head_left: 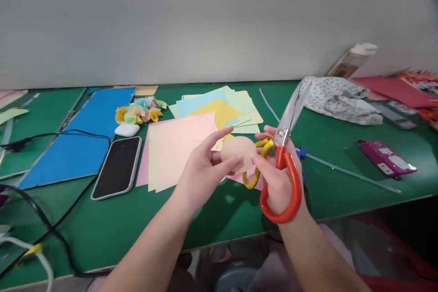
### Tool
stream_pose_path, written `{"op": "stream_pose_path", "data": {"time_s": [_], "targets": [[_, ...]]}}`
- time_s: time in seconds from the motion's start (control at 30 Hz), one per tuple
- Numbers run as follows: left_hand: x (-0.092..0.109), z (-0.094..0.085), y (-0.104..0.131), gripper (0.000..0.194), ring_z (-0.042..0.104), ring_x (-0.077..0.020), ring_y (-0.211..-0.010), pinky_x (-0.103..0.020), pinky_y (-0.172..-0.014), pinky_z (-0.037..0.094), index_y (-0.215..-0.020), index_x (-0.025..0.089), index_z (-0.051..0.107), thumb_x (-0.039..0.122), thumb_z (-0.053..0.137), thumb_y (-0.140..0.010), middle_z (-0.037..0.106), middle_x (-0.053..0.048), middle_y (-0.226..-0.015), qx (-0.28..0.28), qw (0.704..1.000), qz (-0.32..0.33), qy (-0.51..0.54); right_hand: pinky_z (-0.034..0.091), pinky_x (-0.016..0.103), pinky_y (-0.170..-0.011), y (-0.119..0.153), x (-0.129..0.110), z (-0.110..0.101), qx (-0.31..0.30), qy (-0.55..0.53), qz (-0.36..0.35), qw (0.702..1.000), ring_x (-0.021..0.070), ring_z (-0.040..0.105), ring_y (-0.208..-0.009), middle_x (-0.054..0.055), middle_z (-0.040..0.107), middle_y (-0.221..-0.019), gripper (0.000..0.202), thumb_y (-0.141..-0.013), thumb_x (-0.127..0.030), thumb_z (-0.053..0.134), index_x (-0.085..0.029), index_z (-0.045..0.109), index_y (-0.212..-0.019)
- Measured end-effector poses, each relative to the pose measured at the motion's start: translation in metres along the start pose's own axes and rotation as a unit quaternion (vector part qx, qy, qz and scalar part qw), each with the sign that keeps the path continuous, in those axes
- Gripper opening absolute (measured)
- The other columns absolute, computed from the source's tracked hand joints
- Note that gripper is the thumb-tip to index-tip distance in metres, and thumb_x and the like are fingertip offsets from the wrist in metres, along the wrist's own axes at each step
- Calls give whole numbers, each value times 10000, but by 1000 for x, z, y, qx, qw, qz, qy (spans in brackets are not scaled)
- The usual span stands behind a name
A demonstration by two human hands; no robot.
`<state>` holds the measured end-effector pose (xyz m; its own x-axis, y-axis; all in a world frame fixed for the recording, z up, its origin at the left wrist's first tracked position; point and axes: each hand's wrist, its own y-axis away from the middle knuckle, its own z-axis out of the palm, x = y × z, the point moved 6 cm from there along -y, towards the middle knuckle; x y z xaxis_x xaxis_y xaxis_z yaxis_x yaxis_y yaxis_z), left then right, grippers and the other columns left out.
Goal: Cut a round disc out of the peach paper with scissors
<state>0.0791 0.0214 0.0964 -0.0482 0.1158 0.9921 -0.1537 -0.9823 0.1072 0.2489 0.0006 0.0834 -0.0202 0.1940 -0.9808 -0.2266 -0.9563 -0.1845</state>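
A pale peach paper piece (237, 149) with a rounded outline is pinched between the thumb and fingers of my left hand (208, 159). My right hand (278, 178) touches the right edge of that piece with its thumb. Scissors (281, 136) with one red and one yellow handle hang on my right hand, the red loop around its thumb, the blades apart and pointing up and away. Under and beyond my hands lie pink and cream sheets (183, 146) and a pile of blue, yellow and green papers (219, 102).
A phone (117, 167), a white case (127, 130) and paper flowers (140, 110) lie to the left, near a blue board (85, 132) and black cables (51, 228). To the right are patterned cloth (337, 100), a bottle (352, 60) and a purple packet (386, 157).
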Motion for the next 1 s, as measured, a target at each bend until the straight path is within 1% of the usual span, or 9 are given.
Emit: {"op": "stream_pose_path", "data": {"time_s": [0.1,0.27,0.43,0.53,0.67,0.73,0.83,0.9,1.0], "targets": [[0,0,2,730,720,-146,-592,-249,-637,630,-1467,221,684,279,923,-779,757,45,-618,24,999,1,25,681,349,-752,0,0,-1,8,-32,9,999,173,704,-861,25,682,-1249,491,-866,-254,773,-332,648,-1334],[3,-3,2,778,765,-172,-614,-262,-627,651,-1491,216,662,275,933,-764,796,26,-669,13,1000,-14,23,688,361,-719,0,-5,-4,23,-27,-3,999,183,701,-844,28,676,-1222,450,-869,-252,748,-335,643,-1299],[3,0,2,745,745,-162,-581,-242,-603,638,-1480,208,674,255,915,-776,754,48,-595,1,1000,-17,8,638,261,-552,2,-3,-2,4,-31,3,999,165,707,-832,23,682,-1243,478,-850,-223,800,-333,647,-1289],[4,1,4,709,754,-166,-616,-234,-616,633,-1437,213,715,312,943,-773,764,35,-611,11,1000,-11,5,623,240,-530,2,-3,-1,13,-62,5,998,143,704,-772,17,683,-1198,458,-831,-225,814,-321,660,-1251],[8,-6,6,579,763,-169,-695,-237,-643,642,-1257,205,809,363,979,-727,822,-8,-774,85,994,15,61,663,305,-628,4,-1,5,-25,-108,32,993,179,729,-819,40,667,-1196,413,-915,-463,820,-314,644,-1258],[12,-10,8,485,758,-168,-744,-231,-646,640,-1123,196,840,361,993,-693,835,-24,-873,129,987,37,91,686,384,-784,7,-2,12,-69,-110,25,991,227,753,-921,56,670,-1194,504,-912,-625,808,-313,630,-1265],[18,-16,12,371,739,-156,-758,-219,-658,636,-977,194,850,349,1005,-677,815,-16,-856,173,975,66,119,623,510,-1041,16,-1,23,-137,-89,16,986,302,747,-1114,82,665,-1241,680,-845,-769,810,-321,610,-1317],[23,-19,15,314,726,-143,-760,-203,-664,629,-931,201,855,345,1002,-694,807,-8,-840,193,968,92,132,612,528,-1044,24,5,30,-171,-56,33,983,322,717,-1153,104,646,-1289,790,-805,-832,803,-327,597,-1377],[29,-23,20,242,725,-146,-794,-201,-687,626,-902,207,857,340,978,-741,809,-9,-859,213,960,119,139,629,519,-987,31,12,38,-201,-20,21,979,304,674,-1085,123,602,-1351,881,-781,-895,761,-321,590,-1428]]}}
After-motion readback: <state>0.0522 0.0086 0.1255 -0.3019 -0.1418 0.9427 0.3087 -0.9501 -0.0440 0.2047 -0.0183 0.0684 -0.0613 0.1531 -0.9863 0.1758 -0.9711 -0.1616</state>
